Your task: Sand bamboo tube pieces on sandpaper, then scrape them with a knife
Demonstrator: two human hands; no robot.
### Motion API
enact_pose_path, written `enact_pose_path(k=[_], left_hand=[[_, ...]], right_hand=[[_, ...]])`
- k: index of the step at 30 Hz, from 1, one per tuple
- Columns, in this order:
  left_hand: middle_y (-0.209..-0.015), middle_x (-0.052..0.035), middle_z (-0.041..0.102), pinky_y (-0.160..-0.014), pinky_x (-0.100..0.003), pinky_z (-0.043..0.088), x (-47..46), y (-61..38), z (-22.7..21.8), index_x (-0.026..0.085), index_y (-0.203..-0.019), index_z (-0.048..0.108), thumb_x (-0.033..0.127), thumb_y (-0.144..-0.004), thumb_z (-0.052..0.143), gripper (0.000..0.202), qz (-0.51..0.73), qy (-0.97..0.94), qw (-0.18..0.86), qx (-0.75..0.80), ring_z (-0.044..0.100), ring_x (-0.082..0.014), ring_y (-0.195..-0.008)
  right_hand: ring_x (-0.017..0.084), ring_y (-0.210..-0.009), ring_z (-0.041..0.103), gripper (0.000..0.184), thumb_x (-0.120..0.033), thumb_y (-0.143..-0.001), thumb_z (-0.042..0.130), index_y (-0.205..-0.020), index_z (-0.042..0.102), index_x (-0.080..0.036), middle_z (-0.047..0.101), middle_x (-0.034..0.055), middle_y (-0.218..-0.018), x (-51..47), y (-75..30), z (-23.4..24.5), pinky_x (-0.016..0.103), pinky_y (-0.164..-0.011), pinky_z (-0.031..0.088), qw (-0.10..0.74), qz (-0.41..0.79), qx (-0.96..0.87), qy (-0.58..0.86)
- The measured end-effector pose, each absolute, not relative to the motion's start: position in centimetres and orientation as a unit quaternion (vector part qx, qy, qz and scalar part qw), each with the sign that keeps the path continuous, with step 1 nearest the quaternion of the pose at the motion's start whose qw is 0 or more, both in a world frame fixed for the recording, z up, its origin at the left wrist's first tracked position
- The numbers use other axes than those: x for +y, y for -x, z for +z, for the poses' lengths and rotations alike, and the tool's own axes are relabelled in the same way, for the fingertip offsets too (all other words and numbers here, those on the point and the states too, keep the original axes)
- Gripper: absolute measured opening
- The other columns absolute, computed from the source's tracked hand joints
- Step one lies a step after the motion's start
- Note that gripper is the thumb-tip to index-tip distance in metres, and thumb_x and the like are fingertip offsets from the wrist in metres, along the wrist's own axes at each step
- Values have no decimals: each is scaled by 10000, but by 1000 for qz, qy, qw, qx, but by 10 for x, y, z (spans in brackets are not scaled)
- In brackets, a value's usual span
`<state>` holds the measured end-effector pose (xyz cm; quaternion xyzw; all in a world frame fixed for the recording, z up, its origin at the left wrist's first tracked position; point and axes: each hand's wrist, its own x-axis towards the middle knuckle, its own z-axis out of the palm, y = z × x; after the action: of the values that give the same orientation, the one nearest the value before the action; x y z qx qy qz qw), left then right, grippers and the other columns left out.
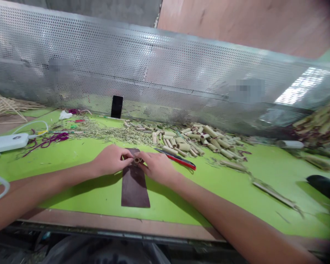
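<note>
Between the fingertips of both hands is a short hollow stem piece (pixel 137 160), pale tan, its open round end facing me. My left hand (pixel 113 160) pinches it from the left, thumb and forefinger closed. From the other side my right hand (pixel 158 168) grips it with thumb and fingers. Under the hands a dark brown rectangular strip (pixel 134 189), like sandpaper, lies flat on the green tabletop (pixel 96 194). Just beyond my right hand rests a red and black cutter-like tool (pixel 181 161), touching or close to the cut stem pieces.
Many cut stem pieces (pixel 200 137) are heaped behind the hands, with shavings (pixel 112 135) to their left. A dark phone (pixel 117 106) leans against the perforated metal panel (pixel 165 73). Purple yarn (pixel 55 138) and a white power strip (pixel 9 142) lie left. Stem bundles (pixel 323 121) stand right.
</note>
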<state>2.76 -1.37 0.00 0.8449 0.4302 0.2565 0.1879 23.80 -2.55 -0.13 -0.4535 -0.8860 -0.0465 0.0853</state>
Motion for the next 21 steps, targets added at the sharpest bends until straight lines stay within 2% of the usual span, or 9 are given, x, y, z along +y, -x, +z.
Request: enact_pose_path(k=[10, 21], left_hand=[[-867, -13, 795, -634, -287, 426, -12, -26, -4, 223, -918, 796, 312, -898, 626, 193, 238, -860, 149, 427, 688, -188, -716], [-886, -19, 789, -668, -288, 440, -12, -25, -4, 212, -920, 778, 270, -911, 617, 171, 232, -875, 142, 401, 686, -193, -747]], right_hand=[[220, -793, 687, 224, -299, -1028, 504, -1152, 660, -197, 762, 90, -946, -23, -240, -5, 310, -671, 420, 93, -76, -901, 418], [228, -787, 689, 229, -292, -1039, 481, -1135, 657, -181, 762, 93, -947, -23, -239, -4, 315, -645, 403, 74, -72, -908, 406]])
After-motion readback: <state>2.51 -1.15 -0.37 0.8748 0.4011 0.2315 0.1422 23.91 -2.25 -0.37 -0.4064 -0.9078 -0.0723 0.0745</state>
